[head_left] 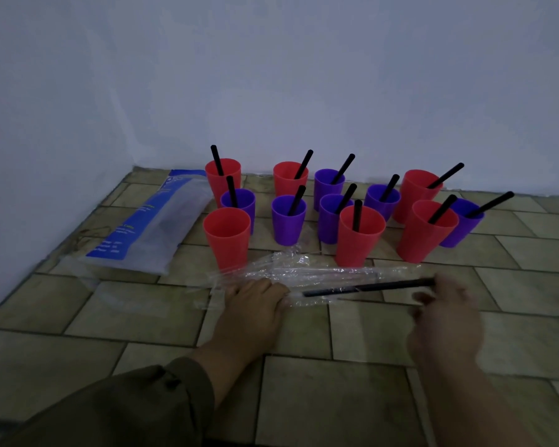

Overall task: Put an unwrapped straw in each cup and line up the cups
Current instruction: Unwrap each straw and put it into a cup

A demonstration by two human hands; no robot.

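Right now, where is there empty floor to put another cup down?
Bare tiles lie right of the far-right purple cup, and near the person, between the left hand and right hand, this side of the black straw. Crowded: the cups sit tight by the wall, with clear wrappers in front and the straw bag on their left.

One view only, worn on the head; it looks forward and down across the tiled floor (pixel 336 333) toward the pale wall (pixel 271 75); the left hand (pixel 255 304) and right hand (pixel 446 314) sit near, low in frame; the cups (pixel 228 235) stand farther off, mid-frame; the wide angle bends the edges.
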